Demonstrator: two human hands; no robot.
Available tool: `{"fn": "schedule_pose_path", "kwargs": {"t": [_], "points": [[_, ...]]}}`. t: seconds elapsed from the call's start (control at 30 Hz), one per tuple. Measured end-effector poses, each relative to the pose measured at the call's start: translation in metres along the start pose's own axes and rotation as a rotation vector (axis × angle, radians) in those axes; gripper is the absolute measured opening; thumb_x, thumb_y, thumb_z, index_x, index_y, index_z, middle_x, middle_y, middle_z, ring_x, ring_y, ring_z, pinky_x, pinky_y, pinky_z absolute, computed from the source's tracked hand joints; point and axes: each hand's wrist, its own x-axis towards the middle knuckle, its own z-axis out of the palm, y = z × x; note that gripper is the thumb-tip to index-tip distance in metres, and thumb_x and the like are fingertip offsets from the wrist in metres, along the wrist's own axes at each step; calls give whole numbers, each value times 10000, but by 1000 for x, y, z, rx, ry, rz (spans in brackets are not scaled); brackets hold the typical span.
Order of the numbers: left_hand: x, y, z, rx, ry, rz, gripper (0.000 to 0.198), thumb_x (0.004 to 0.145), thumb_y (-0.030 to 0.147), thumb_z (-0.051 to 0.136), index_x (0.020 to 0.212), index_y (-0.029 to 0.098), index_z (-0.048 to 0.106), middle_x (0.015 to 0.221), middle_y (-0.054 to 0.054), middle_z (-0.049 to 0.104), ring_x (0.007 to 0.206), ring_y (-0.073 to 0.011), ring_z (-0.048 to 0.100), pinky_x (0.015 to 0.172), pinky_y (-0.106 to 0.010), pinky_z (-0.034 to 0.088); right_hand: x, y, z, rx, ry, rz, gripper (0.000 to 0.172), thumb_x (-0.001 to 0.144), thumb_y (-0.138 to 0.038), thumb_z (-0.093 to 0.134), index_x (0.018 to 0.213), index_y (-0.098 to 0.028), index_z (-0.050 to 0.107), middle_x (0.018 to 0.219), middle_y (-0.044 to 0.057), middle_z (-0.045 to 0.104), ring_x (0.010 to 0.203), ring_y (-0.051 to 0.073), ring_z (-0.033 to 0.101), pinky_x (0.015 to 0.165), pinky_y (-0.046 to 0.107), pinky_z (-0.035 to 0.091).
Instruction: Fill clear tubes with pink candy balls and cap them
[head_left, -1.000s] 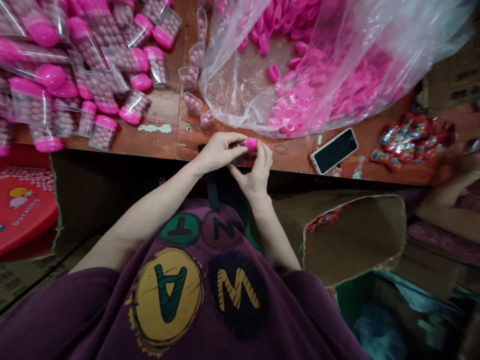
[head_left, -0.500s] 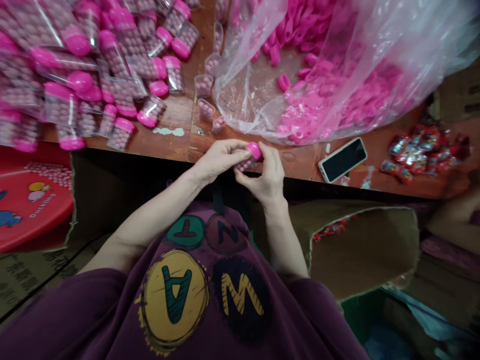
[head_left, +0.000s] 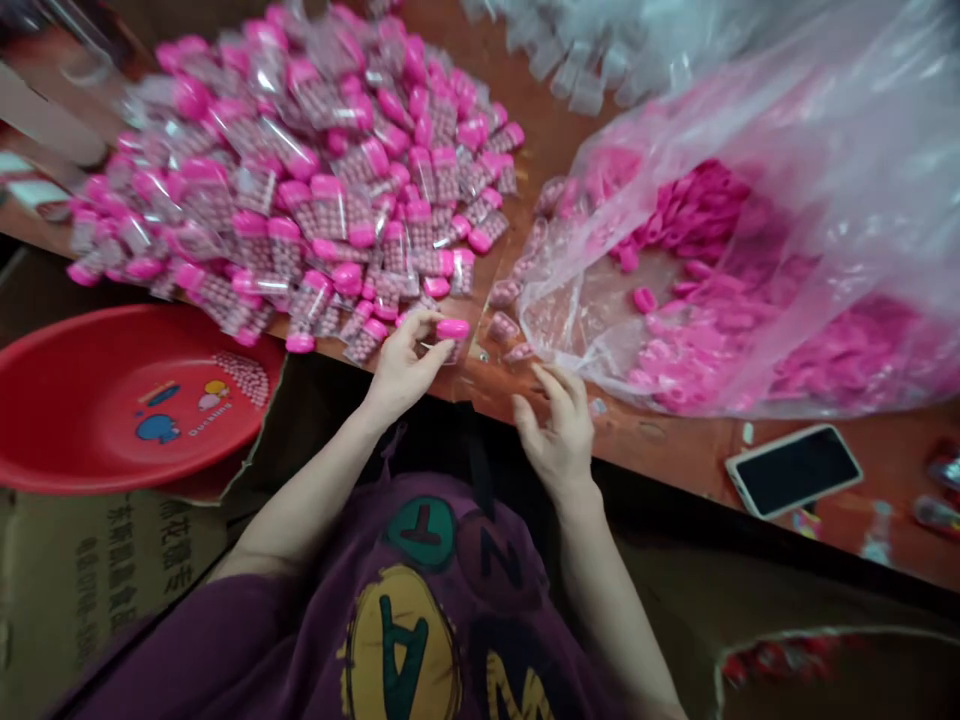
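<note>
Between the thumb and fingers of my left hand (head_left: 405, 372) is a small clear bottle with a pink cap (head_left: 453, 329), held over the table's front edge. Pink beads fill the capped bottles in the big pile (head_left: 337, 200) just beyond that hand. My right hand (head_left: 556, 425) has its fingers apart and holds nothing; its fingertips are near an uncapped bead-filled container (head_left: 519, 352) at the table's edge. More such containers stand in a row along the clear plastic bag (head_left: 592, 355), which holds loose pink caps (head_left: 697, 215).
A red basin (head_left: 90, 400) with some pink beads sits at the left, below the table. On the wooden table (head_left: 675, 450), a phone (head_left: 795, 470) lies at the right. Translucent empty containers (head_left: 592, 70) are heaped at the back. An open carton with red packets is at lower right.
My right hand has let go of the capped bottle and moved away from it. My left hand has carried the bottle left, towards the pile. The view has shifted left.
</note>
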Motion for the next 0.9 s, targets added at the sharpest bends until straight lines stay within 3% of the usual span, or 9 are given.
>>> {"fn": "schedule_pose_path", "kwargs": {"t": [0.1,0.2,0.4,0.57,0.63,0.7,0.77,0.8,0.9], "points": [[36,-2,-5,163,235,126,223,887,233,718,1083,217,612,1037,-36,745,887,-139,706,796,-254,568,10,12,-1,4,123,34,330,1006,-264,652,1327,-259,729,1205,121,773,1109,271,785,969,500,700],[75,-2,-2,283,359,241,207,913,256,725,1088,222,621,1052,-39,749,939,-157,709,856,-280,558,12,18,0,-10,156,21,260,1006,-245,634,1227,-258,770,1142,111,799,1061,265,792,936,497,707],[146,-11,13,288,293,247,132,907,161,732,999,207,648,927,-6,733,901,-163,674,818,-296,483,1,17,0,-46,106,51,246,1024,-222,595,1188,-232,778,1097,115,805,1041,257,783,940,484,678],[178,-2,23,378,302,-24,240,936,22,752,974,202,599,802,67,606,889,-113,512,949,-322,417,4,24,7,-64,120,171,293,1021,-327,618,1261,-202,731,1200,141,771,1077,250,760,962,468,661],[175,6,22,450,333,-51,314,938,-25,749,1120,175,590,881,71,619,893,-94,491,1030,-330,405,8,27,16,-101,109,217,417,983,-415,680,1325,-177,686,1260,167,734,1121,269,733,1003,503,641],[156,12,19,480,383,54,457,916,-92,734,1262,144,551,1077,34,653,994,-83,522,1093,-327,400,13,28,26,-121,91,230,563,934,-468,738,1387,-149,637,1305,187,698,1178,294,701,1054,544,612],[120,12,19,472,399,232,444,913,-153,646,1234,142,566,1204,-17,637,1115,-96,549,1071,-321,438,16,25,32,-126,78,212,627,911,-452,756,1430,-138,597,1341,192,672,1239,308,669,1101,564,582],[97,9,20,474,430,293,371,930,-175,546,1070,165,587,1091,-14,632,1060,-107,559,1024,-329,454,18,22,31,-124,76,197,615,917,-422,740,1443,-142,585,1350,187,667,1249,302,662,1110,558,577],[25,-9,33,450,243,400,199,978,9,556,993,200,607,960,-4,644,955,-157,627,910,-333,498,23,24,13,-110,106,200,456,973,-295,614,1417,-192,603,1284,133,690,1107,228,694,1016,465,616]]}}
